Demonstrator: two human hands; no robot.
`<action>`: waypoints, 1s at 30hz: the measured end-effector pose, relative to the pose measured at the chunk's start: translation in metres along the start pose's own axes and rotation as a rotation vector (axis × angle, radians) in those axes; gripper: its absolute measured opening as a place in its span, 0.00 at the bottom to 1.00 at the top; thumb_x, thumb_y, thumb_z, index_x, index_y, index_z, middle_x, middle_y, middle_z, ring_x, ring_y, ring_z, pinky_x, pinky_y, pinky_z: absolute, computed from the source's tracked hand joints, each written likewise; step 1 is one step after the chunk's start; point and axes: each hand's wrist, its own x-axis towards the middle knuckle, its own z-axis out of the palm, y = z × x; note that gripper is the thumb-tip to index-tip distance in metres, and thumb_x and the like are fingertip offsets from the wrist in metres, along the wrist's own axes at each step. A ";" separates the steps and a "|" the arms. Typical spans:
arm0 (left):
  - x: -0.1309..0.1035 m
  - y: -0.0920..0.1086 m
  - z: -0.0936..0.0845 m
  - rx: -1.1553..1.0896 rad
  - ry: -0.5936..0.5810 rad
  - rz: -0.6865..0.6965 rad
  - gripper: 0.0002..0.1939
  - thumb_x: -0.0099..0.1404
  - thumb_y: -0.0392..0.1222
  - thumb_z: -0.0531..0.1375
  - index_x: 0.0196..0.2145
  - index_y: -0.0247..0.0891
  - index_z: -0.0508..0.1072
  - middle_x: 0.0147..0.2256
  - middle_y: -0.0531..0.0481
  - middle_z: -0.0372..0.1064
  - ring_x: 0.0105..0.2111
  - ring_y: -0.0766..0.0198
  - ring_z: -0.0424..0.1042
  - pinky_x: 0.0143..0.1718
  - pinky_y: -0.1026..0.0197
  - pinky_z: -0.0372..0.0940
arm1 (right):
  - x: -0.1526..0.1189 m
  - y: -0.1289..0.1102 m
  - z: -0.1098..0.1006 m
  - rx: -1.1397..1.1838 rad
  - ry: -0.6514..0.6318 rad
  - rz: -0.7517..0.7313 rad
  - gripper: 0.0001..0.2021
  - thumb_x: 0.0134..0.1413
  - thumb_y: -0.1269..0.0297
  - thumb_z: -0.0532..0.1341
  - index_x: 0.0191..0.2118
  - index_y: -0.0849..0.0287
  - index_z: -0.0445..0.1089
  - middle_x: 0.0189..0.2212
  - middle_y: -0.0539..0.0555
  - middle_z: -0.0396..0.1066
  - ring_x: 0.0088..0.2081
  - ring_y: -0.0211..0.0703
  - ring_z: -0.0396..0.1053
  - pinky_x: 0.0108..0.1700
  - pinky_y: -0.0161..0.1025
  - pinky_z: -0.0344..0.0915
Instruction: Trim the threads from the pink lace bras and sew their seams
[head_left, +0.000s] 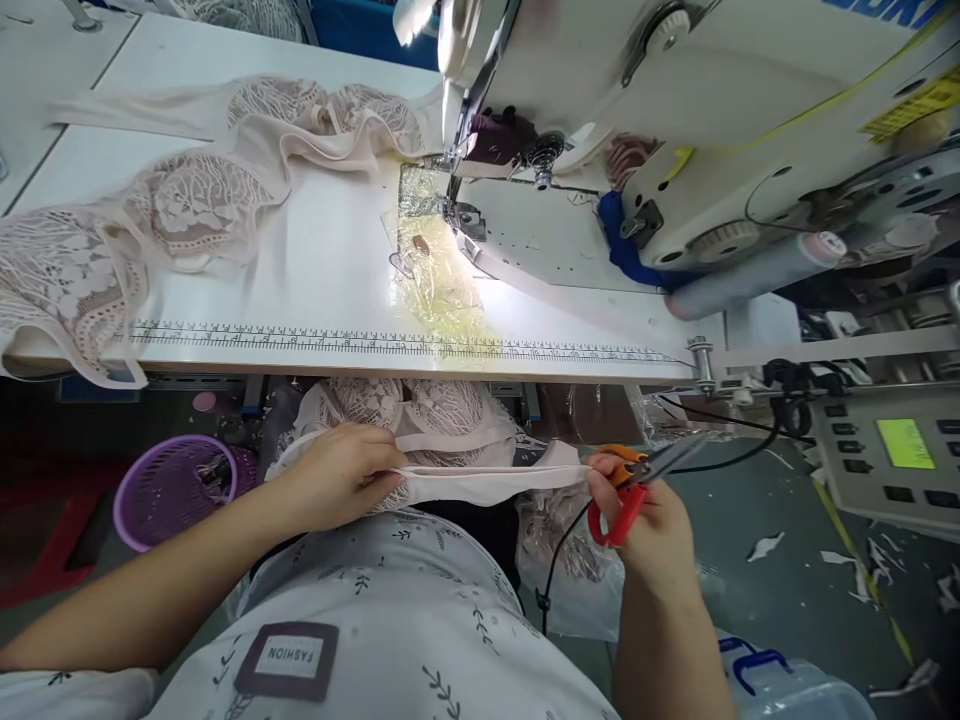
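Observation:
A pale pink lace bra [480, 487] lies across my lap, below the table's front edge. My left hand [341, 475] pinches its band near the cups. The band is stretched sideways to my right hand [637, 515], whose thumb and fingers grip the far end. That same hand also holds scissors [621, 515] with red and orange handles, their blades pointing right and away from the fabric. More lace bras [202, 195] are strung along the left of the white table, one hanging over its front edge.
A sewing machine [555, 230] stands on the table, with yellowish clear film [442, 285] by its needle. A printed ruler [337, 340] runs along the front edge. A purple basket [139, 500] is below left, a control panel [892, 450] at right. Scraps litter the floor.

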 end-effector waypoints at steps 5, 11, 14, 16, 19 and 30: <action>0.007 0.011 -0.002 0.100 -0.060 -0.008 0.12 0.66 0.39 0.50 0.34 0.39 0.74 0.31 0.49 0.70 0.33 0.61 0.69 0.35 0.59 0.58 | 0.009 -0.011 0.012 -0.396 0.092 -0.182 0.05 0.53 0.63 0.61 0.35 0.55 0.65 0.37 0.57 0.70 0.39 0.50 0.67 0.42 0.47 0.63; 0.016 0.022 -0.002 0.234 -0.125 0.041 0.12 0.65 0.38 0.51 0.33 0.39 0.74 0.29 0.49 0.70 0.29 0.61 0.68 0.32 0.59 0.54 | 0.015 -0.057 0.071 -0.174 -0.654 -0.598 0.05 0.50 0.73 0.56 0.30 0.55 0.62 0.33 0.55 0.71 0.41 0.48 0.68 0.45 0.44 0.65; 0.015 0.023 -0.001 0.285 -0.123 0.071 0.11 0.64 0.37 0.52 0.32 0.40 0.74 0.29 0.50 0.71 0.29 0.62 0.68 0.34 0.58 0.53 | 0.016 -0.062 0.095 -0.213 -0.728 -0.594 0.09 0.43 0.77 0.55 0.24 0.55 0.55 0.23 0.51 0.65 0.28 0.43 0.64 0.31 0.38 0.63; 0.011 0.021 -0.003 0.333 -0.117 0.080 0.10 0.64 0.37 0.53 0.33 0.40 0.74 0.28 0.51 0.72 0.28 0.62 0.68 0.38 0.55 0.53 | 0.016 -0.060 0.100 -0.204 -0.729 -0.559 0.12 0.40 0.78 0.55 0.23 0.55 0.51 0.21 0.49 0.62 0.25 0.40 0.61 0.27 0.35 0.59; 0.002 0.016 -0.013 0.421 -0.141 0.048 0.09 0.65 0.39 0.54 0.36 0.40 0.75 0.26 0.51 0.72 0.28 0.60 0.67 0.41 0.52 0.51 | 0.016 -0.055 0.097 -0.151 -0.742 -0.506 0.13 0.37 0.80 0.54 0.23 0.55 0.49 0.20 0.46 0.58 0.24 0.38 0.58 0.26 0.33 0.56; -0.035 0.001 -0.049 0.153 -0.144 -0.165 0.14 0.61 0.37 0.60 0.46 0.39 0.70 0.39 0.49 0.72 0.40 0.59 0.69 0.41 0.61 0.58 | 0.011 -0.042 0.086 -0.240 -0.803 -0.415 0.11 0.34 0.80 0.50 0.26 0.57 0.59 0.23 0.51 0.64 0.26 0.41 0.63 0.27 0.34 0.58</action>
